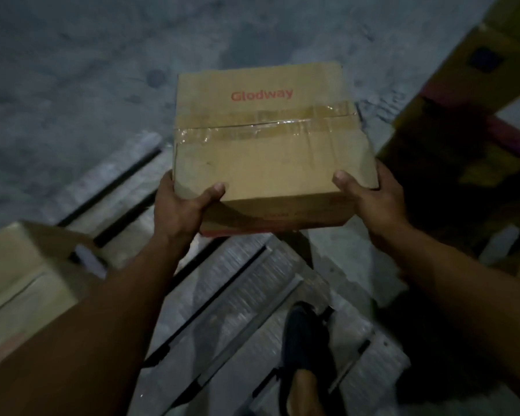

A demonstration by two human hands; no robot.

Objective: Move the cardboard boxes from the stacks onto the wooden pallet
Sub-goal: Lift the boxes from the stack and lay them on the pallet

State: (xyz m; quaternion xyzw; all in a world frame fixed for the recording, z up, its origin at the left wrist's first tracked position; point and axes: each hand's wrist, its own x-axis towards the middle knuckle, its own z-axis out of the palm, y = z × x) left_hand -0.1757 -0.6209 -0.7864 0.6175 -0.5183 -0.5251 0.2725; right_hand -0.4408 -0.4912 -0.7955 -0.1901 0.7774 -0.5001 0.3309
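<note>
Overhead, both hands, left hand and right hand, are gripping a creased, squarish Glodway cardboard box (tape seam running crosswise) above the slatted wooden pallet.

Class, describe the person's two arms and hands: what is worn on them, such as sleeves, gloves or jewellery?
The left hand and right hand are bare: no gloves, no rings visible in the dim light. The left forearm and right forearm are uncovered to the frame's edge: no sleeve, watch or wristband.
</note>
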